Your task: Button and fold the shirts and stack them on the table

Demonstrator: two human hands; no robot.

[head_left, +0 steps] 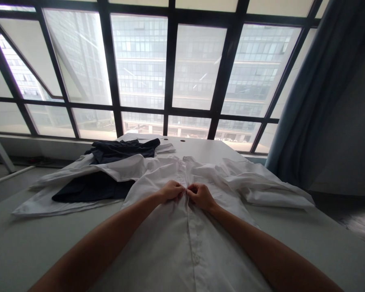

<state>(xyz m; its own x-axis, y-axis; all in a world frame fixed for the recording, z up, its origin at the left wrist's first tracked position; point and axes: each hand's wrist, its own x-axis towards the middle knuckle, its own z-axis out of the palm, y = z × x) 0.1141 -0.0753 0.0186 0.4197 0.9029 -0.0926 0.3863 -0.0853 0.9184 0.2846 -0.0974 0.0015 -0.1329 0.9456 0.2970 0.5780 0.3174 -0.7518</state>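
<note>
A white button-front shirt point(182, 243) lies spread face up on the table, its front placket running away from me toward the collar. My left hand point(170, 191) and my right hand point(200, 196) meet at the placket near the top of the shirt. The fingers of both hands are curled and pinch the cloth at its edges. The fingertips hide the button or buttonhole there. A small white button point(196, 258) shows lower on the placket, nearer to me.
The pale table point(33, 243) also bears dark navy garments point(93, 187) and more white cloth to the left, with another dark piece point(121, 149) at the back. Large dark-framed windows point(170, 69) stand beyond the far edge, and a blue curtain point(301, 101) hangs at right.
</note>
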